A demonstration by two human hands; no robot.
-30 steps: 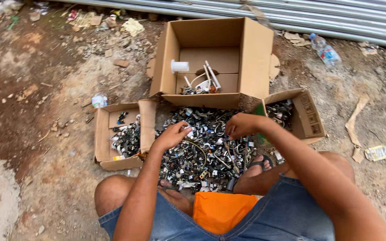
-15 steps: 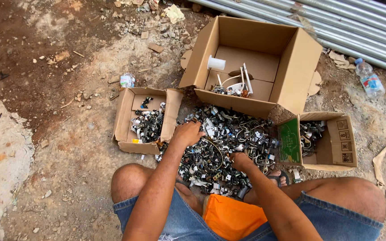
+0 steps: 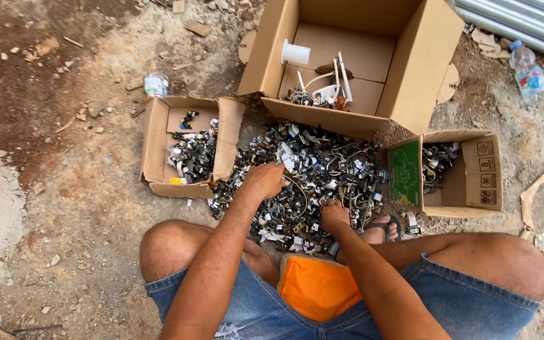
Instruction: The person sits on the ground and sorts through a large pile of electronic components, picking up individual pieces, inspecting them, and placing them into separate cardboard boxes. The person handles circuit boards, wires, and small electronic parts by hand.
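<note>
Both hands are down in the heap of small dark scrap parts (image 3: 313,173), spread on the dirt ground between the knees. Left hand (image 3: 264,181) rests on top of it, fingers curled; whether its grip holds a piece, I cannot tell. Right hand (image 3: 334,216) digs in nearer the body, grip hidden too. Small box (image 3: 158,135) left, big carton (image 3: 420,69) behind, green-flapped box (image 3: 473,182) right.
</note>
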